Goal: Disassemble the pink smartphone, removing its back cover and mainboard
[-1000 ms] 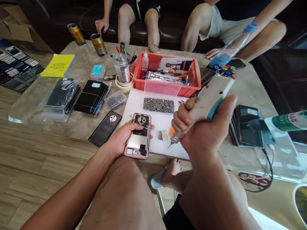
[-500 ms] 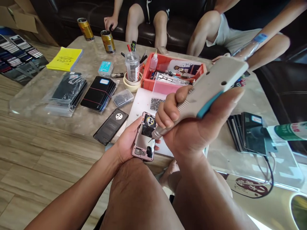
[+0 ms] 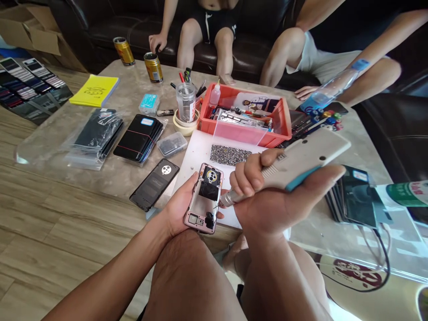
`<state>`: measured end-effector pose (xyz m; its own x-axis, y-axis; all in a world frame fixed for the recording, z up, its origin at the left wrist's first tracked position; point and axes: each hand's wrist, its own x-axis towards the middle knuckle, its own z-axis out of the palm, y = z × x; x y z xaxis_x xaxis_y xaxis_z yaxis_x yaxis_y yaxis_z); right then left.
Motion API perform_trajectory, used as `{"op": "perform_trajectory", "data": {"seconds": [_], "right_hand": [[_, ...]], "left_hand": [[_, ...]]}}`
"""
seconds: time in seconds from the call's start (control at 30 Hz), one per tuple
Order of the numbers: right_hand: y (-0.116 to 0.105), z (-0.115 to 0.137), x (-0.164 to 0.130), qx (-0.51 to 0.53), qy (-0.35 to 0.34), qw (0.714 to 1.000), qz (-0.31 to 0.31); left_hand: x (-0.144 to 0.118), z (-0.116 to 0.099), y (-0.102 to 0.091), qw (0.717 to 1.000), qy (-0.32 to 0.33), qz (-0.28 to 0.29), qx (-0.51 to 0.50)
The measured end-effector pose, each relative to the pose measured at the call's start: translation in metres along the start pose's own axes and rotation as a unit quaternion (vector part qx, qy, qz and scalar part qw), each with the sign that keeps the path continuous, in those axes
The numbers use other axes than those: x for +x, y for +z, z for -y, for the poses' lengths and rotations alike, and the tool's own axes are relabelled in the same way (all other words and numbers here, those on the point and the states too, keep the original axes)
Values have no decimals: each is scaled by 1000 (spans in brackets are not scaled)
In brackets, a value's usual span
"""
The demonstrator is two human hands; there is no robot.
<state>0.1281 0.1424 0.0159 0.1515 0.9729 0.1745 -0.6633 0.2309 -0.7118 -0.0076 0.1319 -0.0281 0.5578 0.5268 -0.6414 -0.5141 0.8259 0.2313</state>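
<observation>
My left hand (image 3: pixel 180 203) is closed round the sides of an opened smartphone (image 3: pixel 205 200) above my knee. The phone's pink frame, round camera cluster and inner parts face up. In my right hand (image 3: pixel 259 196) is a grey and teal electric screwdriver (image 3: pixel 301 156), held with the fingers curled round its front and the thumb stretched out. Its thin bit is by the phone's right edge; whether it touches cannot be made out. A dark phone back cover (image 3: pixel 154 185) with a round camera cutout lies left of the phone. Many small screws (image 3: pixel 230 154) lie on a white mat (image 3: pixel 194 154) beyond.
A red-orange bin (image 3: pixel 279 136) of tools stands behind the mat. Bundled phone parts (image 3: pixel 137 136), a clear jar (image 3: pixel 186 102) and two gold cans (image 3: pixel 153 67) are on the table (image 3: pixel 83 178). Stacked phones (image 3: pixel 359 196) stand at right. Two people sit on the sofa opposite.
My right hand and the screwdriver have moved right and down relative to the phone. The screwdriver is tilted flatter, and its bit has shifted from over the phone's middle to its right edge.
</observation>
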Motion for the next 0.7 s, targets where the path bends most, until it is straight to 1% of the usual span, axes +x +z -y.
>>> {"op": "perform_trajectory", "data": {"seconds": [0.1,0.2,0.43,0.57,0.7], "right_hand": [[-4,2,3,-9,-15,1000,-4],[-5,2,3,-16,-8,1000,-16],[4,1,0,-14,-2,1000,-18],[5,2,-2,-16,-2,1000,-24],[3,2,-2,-27,-1,999,-40]], "left_hand": [[-2,-3,3,1000,-16,-2,-1],[-1,-3,1,1000,-27,-1,-10],[2,0,-8,1000,-9,10,-10],[2,-1,-7,1000,-2,2,-18],[1,-1,-5,1000,-12,7,-28]]}}
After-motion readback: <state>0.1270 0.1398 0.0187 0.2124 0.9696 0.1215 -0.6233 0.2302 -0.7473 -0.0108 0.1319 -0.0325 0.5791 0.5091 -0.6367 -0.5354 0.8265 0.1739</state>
